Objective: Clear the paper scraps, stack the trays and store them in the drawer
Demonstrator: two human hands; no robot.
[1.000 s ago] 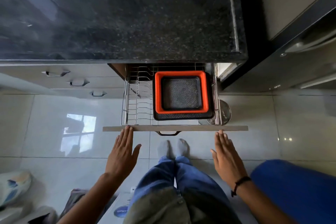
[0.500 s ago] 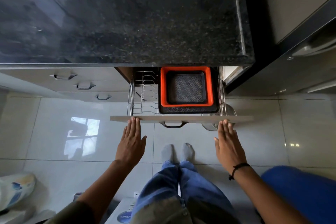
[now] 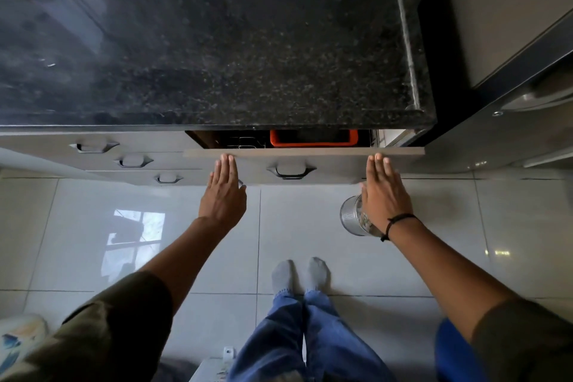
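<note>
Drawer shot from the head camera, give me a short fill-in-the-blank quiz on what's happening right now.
1. Both hands, the left hand and the right hand, press flat against the front of the ____.
2. The tray visible in the gap has an ____ rim.
3. A metal cup stands on the ____ near the right hand.
4. The right wrist wears a black ____.

Missing words: drawer; orange; floor; band

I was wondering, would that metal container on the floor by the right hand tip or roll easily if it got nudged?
Probably. The metal container looks like a thin, shiny steel cylinder, so it is likely light. It stands on glossy floor tiles, so a nudge may slide it first. Being round, it would likely roll if knocked over. The right hand partly hides it, so its contents are unclear.
</note>
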